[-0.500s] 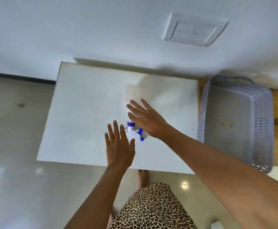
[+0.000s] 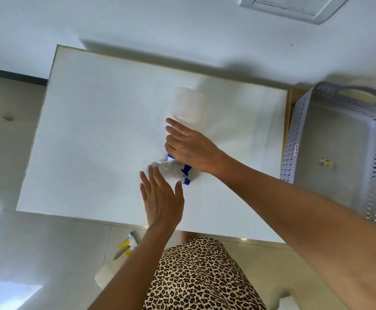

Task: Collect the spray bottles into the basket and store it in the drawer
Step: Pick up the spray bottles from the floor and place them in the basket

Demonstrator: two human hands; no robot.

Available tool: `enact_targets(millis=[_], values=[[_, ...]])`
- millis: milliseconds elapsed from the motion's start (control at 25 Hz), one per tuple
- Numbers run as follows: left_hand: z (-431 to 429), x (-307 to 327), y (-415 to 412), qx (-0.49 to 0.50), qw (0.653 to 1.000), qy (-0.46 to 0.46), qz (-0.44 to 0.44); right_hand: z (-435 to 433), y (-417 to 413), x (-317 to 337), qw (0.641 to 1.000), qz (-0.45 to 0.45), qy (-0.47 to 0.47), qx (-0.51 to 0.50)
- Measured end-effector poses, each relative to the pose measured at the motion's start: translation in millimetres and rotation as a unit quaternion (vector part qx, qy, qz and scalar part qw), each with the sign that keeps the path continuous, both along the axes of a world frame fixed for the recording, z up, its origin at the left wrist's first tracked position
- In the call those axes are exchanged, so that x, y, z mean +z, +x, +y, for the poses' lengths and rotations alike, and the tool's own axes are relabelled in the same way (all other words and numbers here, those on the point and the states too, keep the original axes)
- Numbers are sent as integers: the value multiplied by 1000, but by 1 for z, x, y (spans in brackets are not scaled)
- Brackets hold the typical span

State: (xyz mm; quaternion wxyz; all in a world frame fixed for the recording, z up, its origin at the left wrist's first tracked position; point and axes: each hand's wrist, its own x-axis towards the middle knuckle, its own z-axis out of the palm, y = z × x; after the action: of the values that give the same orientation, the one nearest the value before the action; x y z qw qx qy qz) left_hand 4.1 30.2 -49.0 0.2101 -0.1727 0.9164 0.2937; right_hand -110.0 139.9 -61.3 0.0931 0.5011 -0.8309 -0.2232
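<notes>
White plastic spray bottle with a yellow trigger (image 2: 115, 264) lies on the floor, uncollected. Your left hand (image 2: 161, 198) is flat, fingers straight, beside the blue-triggered white bottle (image 2: 188, 108) lying on the white desk (image 2: 97, 135). Your right hand (image 2: 191, 151) curls round its neck. This looks like the pickup step: next, lift it clear and carry it right into the lavender perforated basket (image 2: 294, 139).

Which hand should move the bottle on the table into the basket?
Right. The right hand grips the bottle, and the basket stands on that side; the left hand is open.
</notes>
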Motion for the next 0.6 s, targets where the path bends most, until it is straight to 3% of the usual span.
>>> enact_targets(millis=[120,200,360,440,520,600], values=[[7,15,-7,78,993,91,1,8,6,24,989,16,-123,-78],[14,36,-12,114,981,152,40,20,13,48,964,24,-219,-150],[20,93,-27,42,963,200,175,52,41,108,892,22,-359,-275],[31,125,-32,-41,947,228,222,70,67,137,821,3,-452,-348],[50,150,-34,-101,926,275,240,92,95,160,706,-65,-553,-438],[75,165,-27,-154,909,302,241,116,126,171,610,-58,-625,-484]])
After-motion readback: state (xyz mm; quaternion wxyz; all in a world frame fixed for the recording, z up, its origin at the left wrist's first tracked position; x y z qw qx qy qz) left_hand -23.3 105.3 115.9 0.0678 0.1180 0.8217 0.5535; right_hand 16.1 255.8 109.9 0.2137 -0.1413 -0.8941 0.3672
